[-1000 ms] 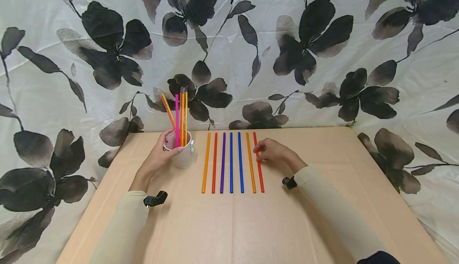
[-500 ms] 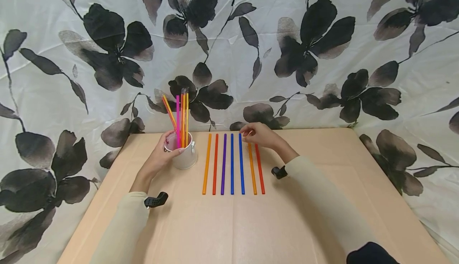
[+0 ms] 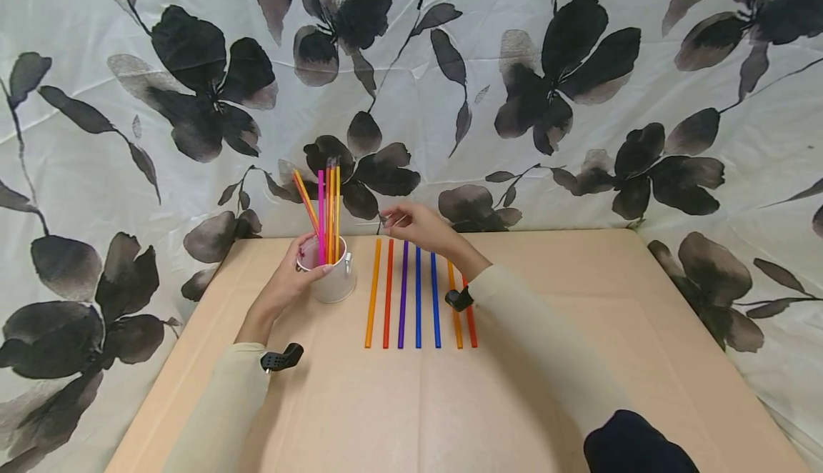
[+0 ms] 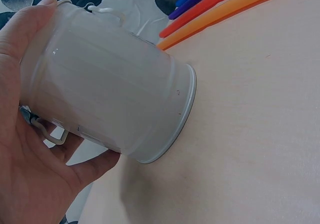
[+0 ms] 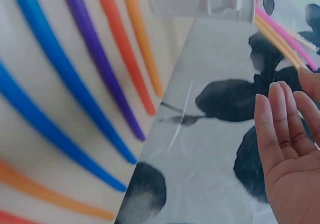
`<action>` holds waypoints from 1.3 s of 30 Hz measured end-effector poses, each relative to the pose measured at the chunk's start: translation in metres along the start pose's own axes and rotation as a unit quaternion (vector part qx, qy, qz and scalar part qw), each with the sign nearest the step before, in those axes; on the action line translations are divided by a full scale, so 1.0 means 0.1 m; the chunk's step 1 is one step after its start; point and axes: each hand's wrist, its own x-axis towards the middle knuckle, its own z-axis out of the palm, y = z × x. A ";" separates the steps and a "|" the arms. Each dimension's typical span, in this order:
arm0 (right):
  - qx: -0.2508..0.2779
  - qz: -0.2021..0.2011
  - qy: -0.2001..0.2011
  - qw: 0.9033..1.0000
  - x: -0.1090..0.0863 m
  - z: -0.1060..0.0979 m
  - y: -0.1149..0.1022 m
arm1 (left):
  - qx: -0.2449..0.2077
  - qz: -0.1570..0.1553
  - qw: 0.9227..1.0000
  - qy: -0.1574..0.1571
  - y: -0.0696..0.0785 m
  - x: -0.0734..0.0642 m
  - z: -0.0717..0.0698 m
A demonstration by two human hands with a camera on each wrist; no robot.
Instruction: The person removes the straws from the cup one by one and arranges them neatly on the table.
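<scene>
My left hand grips a small white metal bucket, thumb and fingers spread around its wall; the left wrist view shows the bucket's side and base. Several thin straw-like sticks, pink, orange and yellow, stand up out of it. My right hand hovers above the far end of the row of sticks, right of the bucket. Its fingers are loosely bent and hold nothing that I can see; in the right wrist view the palm shows bare.
On the table lies a parallel row of sticks: orange, red, purple, two blue, then orange and red, partly covered by my right wrist. A floral cloth hangs behind the table's far edge.
My right hand has left the rightmost red stick and moved left and upward over the row towards the bucket. The left hand and bucket have stayed in place.
</scene>
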 end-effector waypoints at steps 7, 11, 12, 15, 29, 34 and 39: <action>0.018 -0.027 -0.017 0.999 0.19 0.19 -0.15 | 0.006 0.001 1.000 0.001 -0.04 0.02 -0.01; 0.027 -0.044 -0.024 0.998 0.28 0.29 -0.22 | 0.003 0.003 1.000 0.003 -0.18 0.12 -0.02; 0.030 -0.047 -0.026 0.998 0.30 0.31 -0.23 | 0.004 0.005 1.000 0.004 -0.22 0.15 -0.02; 0.043 -0.050 -0.033 0.997 0.35 0.37 -0.27 | 0.003 0.009 1.000 0.008 -0.31 0.20 -0.03; 0.055 -0.049 -0.063 0.995 0.54 0.62 -0.43 | 0.008 0.024 1.000 0.012 -0.36 0.19 -0.03; 0.039 -0.045 -0.073 0.996 0.56 0.70 -0.47 | 0.006 0.023 1.000 0.011 -0.37 0.19 -0.03; 0.019 -0.034 -0.084 0.996 0.60 0.78 -0.49 | 0.016 0.024 0.999 0.014 -0.38 0.20 -0.03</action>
